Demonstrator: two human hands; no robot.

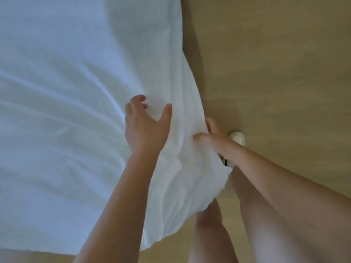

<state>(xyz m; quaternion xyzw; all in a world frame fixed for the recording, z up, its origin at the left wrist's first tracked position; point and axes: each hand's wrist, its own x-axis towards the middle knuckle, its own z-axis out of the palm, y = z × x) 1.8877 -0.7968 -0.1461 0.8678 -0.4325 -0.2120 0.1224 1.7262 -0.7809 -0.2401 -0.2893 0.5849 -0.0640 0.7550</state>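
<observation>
Fingers (137, 100) of my left hand (146, 128) lie half-bent on the sheet (76, 92), thumb wide, pinching nothing. I judge they pin the cloth flat. Just right of them, my right hand (216, 138) grips the sheet's bunched edge, thumb on top and fingers tucked under, probably to pull it taut. The sheet spreads left of and beyond both hands. I count two hands, one sheet and one shoe (237, 137), which is just beyond the right hand on the floor (275, 73).
</observation>
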